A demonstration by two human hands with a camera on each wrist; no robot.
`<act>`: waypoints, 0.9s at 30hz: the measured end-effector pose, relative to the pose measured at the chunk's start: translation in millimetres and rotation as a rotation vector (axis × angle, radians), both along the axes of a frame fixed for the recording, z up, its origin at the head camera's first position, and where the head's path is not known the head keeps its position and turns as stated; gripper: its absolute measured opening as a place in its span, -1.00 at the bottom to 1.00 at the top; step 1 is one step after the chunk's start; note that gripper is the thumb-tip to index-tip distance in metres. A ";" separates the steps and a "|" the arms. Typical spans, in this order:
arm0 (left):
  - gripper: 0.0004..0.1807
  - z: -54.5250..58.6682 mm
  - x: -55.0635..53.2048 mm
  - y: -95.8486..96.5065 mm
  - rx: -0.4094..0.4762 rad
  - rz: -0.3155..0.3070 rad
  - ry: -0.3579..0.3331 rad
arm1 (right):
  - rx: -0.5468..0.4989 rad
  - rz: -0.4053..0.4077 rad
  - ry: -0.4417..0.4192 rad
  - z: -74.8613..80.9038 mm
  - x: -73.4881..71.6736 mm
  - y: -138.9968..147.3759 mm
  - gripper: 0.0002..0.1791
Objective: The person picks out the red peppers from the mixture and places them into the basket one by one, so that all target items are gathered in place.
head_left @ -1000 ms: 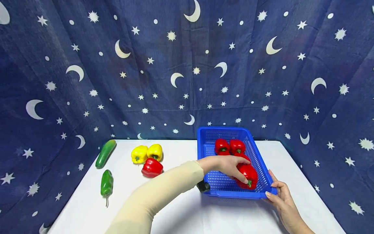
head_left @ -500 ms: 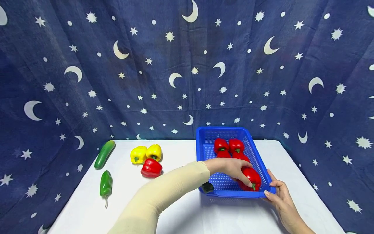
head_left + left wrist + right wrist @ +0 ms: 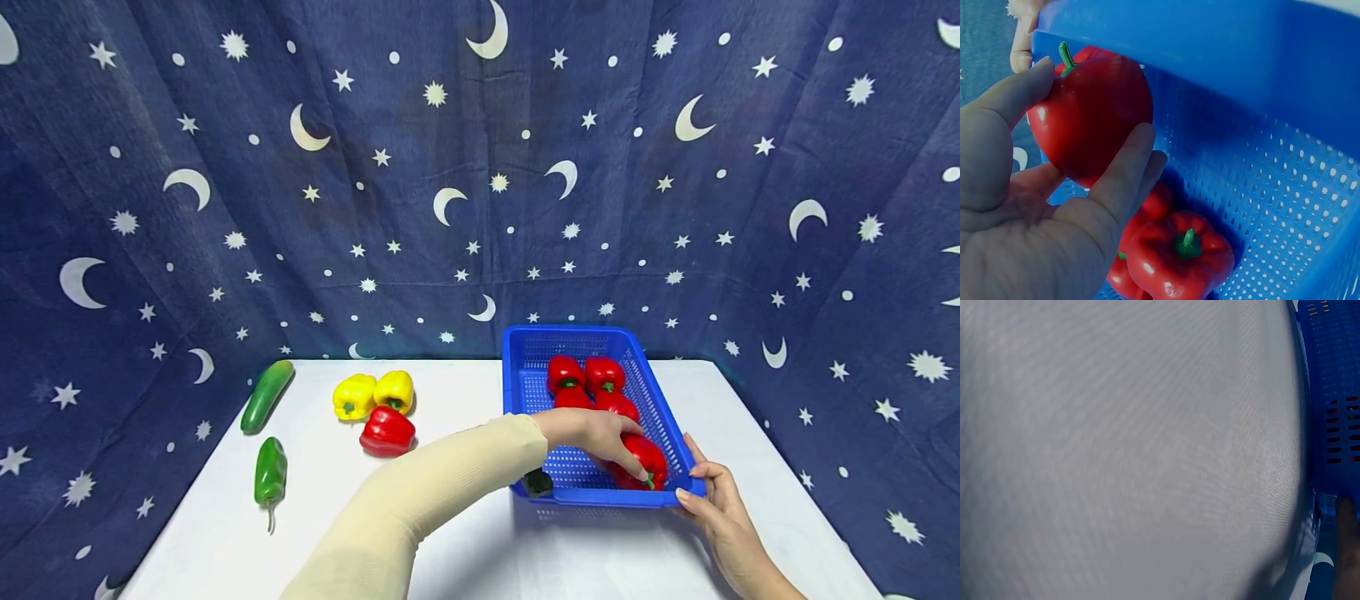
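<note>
The left hand (image 3: pixel 600 437) holds a red pepper (image 3: pixel 1094 119) inside the blue basket (image 3: pixel 600 497), its stem beside the thumb tip. Just right of this grip, the right hand (image 3: pixel 726 508) pinches the basket's near corner.

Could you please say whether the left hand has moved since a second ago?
Yes: in the head view, the left hand has shifted slightly right relative to the blue basket.
</note>
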State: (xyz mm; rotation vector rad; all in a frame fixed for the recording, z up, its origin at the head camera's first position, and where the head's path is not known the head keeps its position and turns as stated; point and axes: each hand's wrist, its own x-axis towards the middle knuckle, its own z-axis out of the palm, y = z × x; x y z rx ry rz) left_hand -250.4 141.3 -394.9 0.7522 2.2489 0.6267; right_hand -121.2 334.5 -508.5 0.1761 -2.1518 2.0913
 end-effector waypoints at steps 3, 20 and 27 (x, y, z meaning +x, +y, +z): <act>-0.23 -2.3 -0.8 0.1 0.009 0.000 0.002 | -0.001 0.004 0.010 -0.2 0.5 0.0 -0.74; -0.26 -9.0 -5.8 0.2 0.077 0.066 -0.231 | -0.031 0.007 0.032 -0.6 -1.3 -0.7 -0.76; -0.23 -8.3 -4.9 0.6 0.058 0.044 -0.192 | -0.011 -0.002 0.009 -0.2 -0.5 -0.7 -0.75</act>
